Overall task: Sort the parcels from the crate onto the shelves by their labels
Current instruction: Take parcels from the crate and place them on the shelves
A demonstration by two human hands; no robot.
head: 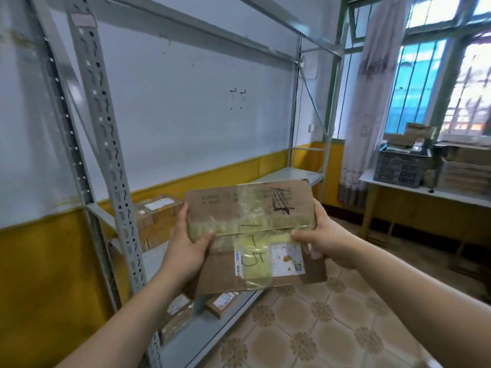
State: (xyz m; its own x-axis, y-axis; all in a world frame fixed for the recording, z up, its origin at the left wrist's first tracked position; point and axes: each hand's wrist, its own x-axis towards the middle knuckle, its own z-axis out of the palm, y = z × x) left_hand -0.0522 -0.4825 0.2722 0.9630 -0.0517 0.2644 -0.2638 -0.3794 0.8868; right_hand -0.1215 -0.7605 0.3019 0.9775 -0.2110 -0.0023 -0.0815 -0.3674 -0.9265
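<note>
Label-reading step: left hand (186,245) and right hand (321,240) grip the taped cardboard parcel (252,229), marked "1-5"; next, choose the matching metal shelf (289,172).

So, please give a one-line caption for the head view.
Both hands hold a taped cardboard parcel before a metal shelf.

Curtain (372,83) beside barred window (435,83); white table (398,185) below; patterned floor tiles (332,328).

Grey metal rack (111,144) on left: brown parcel (156,216) on middle shelf, two smaller parcels (224,301) on bottom shelf. Far right: white table (398,185) holding dark crate (400,168), stacked cartons (465,171).
</note>
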